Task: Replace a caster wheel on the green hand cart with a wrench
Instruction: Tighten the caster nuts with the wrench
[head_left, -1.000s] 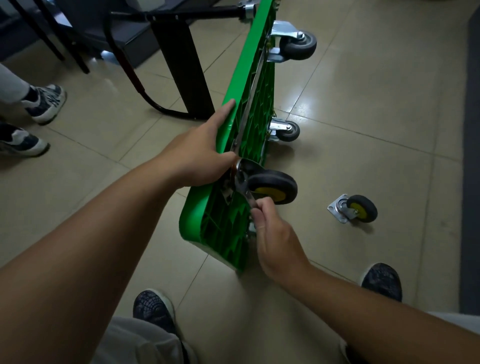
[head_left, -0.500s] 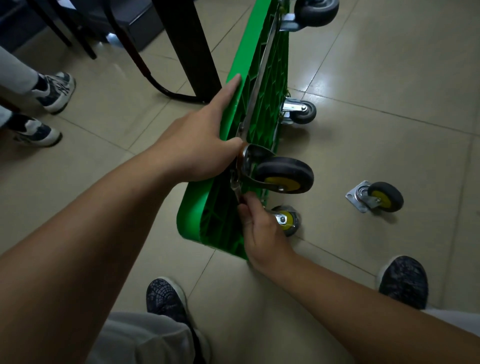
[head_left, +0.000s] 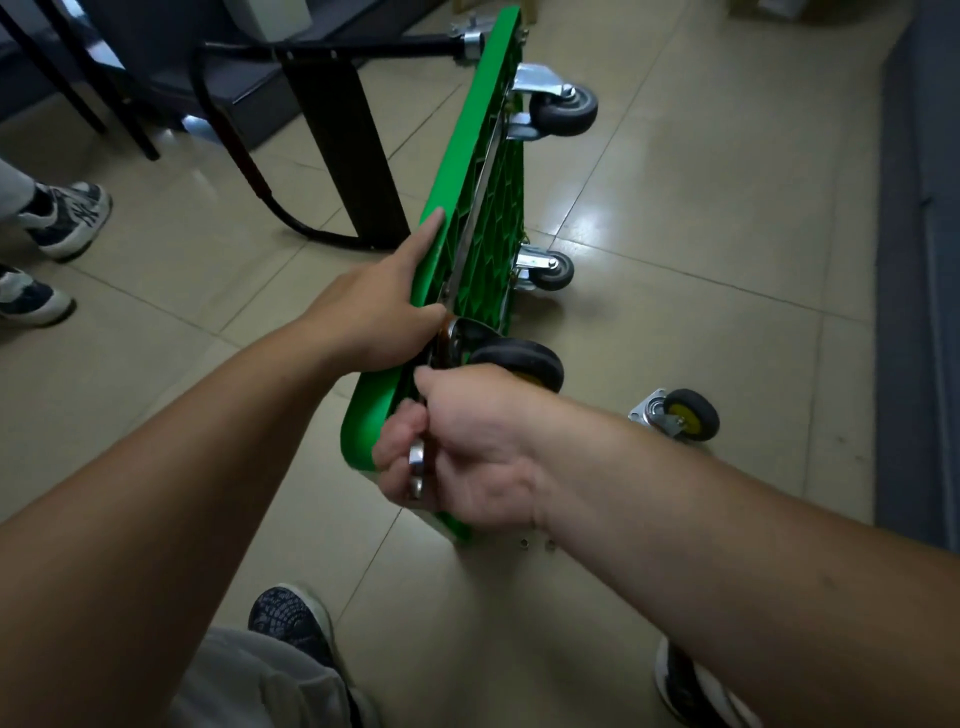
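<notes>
- At far left, another person's sneakers (head_left: 65, 221) stood on the tiled floor (head_left: 701, 208).
- Black table leg (head_left: 353, 171) stood behind, next to the black cart handle (head_left: 244, 156).
- Centre: green hand cart (head_left: 371, 410) was tipped on its side, wheels facing right.
- Left hand (head_left: 374, 322) clasped the cart's upper rim, index finger straight along it.
- Right hand (head_left: 467, 441) was wrapped around the wrench (head_left: 417, 462), just below the left hand.
- Wrench pointed up at the mounted yellow-hub caster (head_left: 519, 364); contact with the bolt was hidden.
- Two grey casters (head_left: 563, 109) (head_left: 550, 270) sat farther along the cart.
- Right: loose caster wheel (head_left: 675, 415) lay on the floor, apart from the cart.
</notes>
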